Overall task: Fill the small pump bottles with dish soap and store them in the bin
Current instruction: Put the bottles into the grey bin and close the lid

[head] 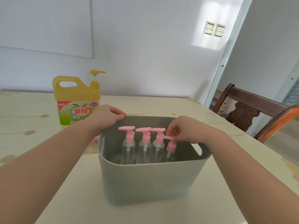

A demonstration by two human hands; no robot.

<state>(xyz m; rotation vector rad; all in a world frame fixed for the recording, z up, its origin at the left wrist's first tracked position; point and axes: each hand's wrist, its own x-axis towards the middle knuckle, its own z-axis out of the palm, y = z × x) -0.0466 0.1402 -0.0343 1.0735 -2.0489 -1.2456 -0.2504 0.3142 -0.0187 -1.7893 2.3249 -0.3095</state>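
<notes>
A grey plastic bin [145,180] stands in the middle of the table. Inside it several clear small pump bottles with pink pumps stand upright in a row; the leftmost [127,147] is tallest in view. My right hand [186,129] reaches into the bin and pinches the pink pump head of the shorter rightmost bottle [170,148]. My left hand [106,117] grips the bin's far left rim. A large yellow dish soap jug [76,101] with a yellow pump stands behind the bin at the left.
The cream table [32,120] has brownish stains. Something pink [94,140] lies on it, mostly hidden behind my left forearm. A dark wooden chair [252,113] stands at the table's right side. A white wall lies behind.
</notes>
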